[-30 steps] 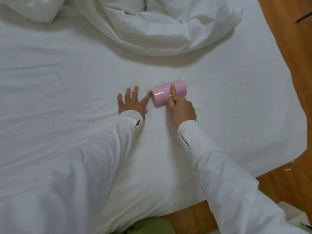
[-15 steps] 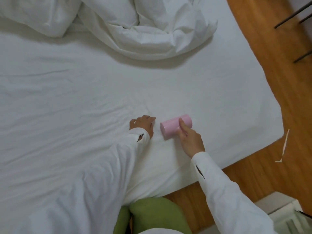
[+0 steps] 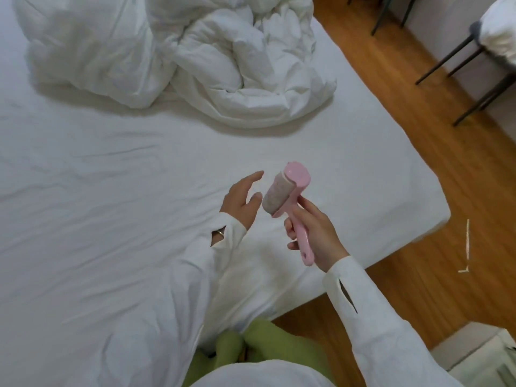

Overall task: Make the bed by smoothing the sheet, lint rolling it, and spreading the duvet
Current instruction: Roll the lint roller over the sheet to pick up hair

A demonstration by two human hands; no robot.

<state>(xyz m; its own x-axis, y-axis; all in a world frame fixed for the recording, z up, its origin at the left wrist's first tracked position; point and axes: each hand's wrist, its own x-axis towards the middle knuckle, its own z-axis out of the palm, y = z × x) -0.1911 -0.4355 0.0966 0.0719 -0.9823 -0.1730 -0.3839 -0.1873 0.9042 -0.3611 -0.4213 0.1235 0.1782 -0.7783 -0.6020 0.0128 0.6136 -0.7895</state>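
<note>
Lint rolling is the step going on here imo. Right hand (image 3: 314, 233) is gripping the pink lint roller (image 3: 284, 202) by its handle, holding it up off the sheet (image 3: 117, 208), dirty roll facing up. Left hand (image 3: 241, 201) is hovering beside it, fingers spread, holding nothing. Probably peeling a layer next. Count: one roller, one bunched duvet (image 3: 195, 57) sitting at the far end, two hands

Wooden floor (image 3: 418, 152), dark chair legs (image 3: 446, 60), pale wall (image 3: 441, 12)
</note>
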